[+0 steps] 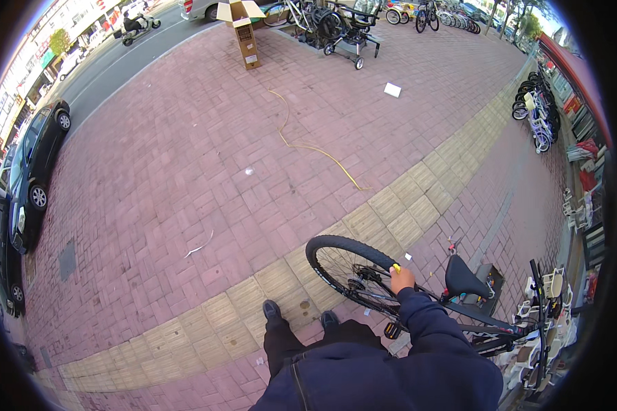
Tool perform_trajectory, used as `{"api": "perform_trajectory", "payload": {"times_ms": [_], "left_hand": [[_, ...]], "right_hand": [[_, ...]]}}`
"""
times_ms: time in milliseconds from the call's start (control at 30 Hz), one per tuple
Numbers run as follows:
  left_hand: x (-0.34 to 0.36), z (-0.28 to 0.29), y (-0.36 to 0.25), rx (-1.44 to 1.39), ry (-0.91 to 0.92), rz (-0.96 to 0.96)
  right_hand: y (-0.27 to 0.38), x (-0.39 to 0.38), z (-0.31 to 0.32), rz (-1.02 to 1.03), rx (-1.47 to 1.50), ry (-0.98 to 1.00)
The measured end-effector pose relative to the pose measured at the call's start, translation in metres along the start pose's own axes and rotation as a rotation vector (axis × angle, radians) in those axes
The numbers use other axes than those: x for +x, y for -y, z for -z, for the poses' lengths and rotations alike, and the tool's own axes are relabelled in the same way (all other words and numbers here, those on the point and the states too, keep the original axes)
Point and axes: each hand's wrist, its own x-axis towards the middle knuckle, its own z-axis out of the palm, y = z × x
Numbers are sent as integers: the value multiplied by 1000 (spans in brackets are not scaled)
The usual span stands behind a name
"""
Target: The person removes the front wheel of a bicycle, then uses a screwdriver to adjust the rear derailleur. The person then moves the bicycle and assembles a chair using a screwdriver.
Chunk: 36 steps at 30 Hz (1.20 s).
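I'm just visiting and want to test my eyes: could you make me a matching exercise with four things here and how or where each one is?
Things:
1. right hand
2. saddle
3. cardboard box
4. yellow cord

Places and states:
A. standing with its flaps open
B. lying in curves across the paving
C. holding a small yellow thing at the tyre
D. black, on the bicycle

Pairs: 1-C, 2-D, 3-A, 4-B

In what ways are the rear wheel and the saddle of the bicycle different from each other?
The rear wheel is round and spoked; the saddle is a solid, tapered pad. The rear wheel is larger than the saddle. The right hand is at the rear wheel, while no hand is on the saddle. Both are mainly black.
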Motion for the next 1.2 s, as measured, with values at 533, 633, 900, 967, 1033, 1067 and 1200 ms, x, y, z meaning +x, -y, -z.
{"api": "perform_trajectory", "payload": {"times_ms": [533,633,900,967,1033,1067,1200], "left_hand": [[309,275,-354,-75,-153,-412],[344,274,-420,-287,136,-214],[349,241,-571,196,352,-90],[352,237,-615,250,401,-67],[362,232,-665,289,437,-56],[368,229,-693,302,456,-53],[388,188,-829,281,661,-11]], "right_hand": [[114,23,-59,-484,-142,193],[132,22,-81,-553,-121,227],[197,69,-133,-654,22,415],[202,95,-122,-587,42,425],[210,121,-109,-582,276,379],[216,132,-101,-558,356,345],[241,168,-69,-532,600,116]]}}
